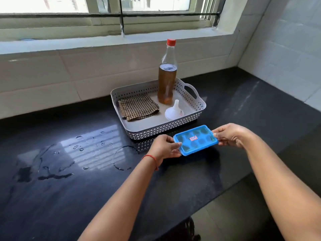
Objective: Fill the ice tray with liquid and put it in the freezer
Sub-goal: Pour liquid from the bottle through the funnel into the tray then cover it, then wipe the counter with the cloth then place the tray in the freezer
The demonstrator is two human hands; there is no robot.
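A blue ice tray (196, 140) with a translucent blue lid and a small red sticker is held level just above the black counter, in front of the basket. My left hand (165, 147) pinches its left end and my right hand (231, 134) pinches its right end. Dark liquid shows in its cells through the lid. A clear bottle (167, 79) with a red cap, about two-thirds full of brown liquid, stands upright in the white perforated basket (199, 103). A small white funnel (174, 111) sits mouth-down beside the bottle.
A folded brown checked cloth (139, 107) lies in the basket's left part. Water drops and a wet ring (124, 158) mark the black counter (69, 197) to the left. Tiled walls stand behind and to the right, with a window above. The counter's front edge runs at lower right.
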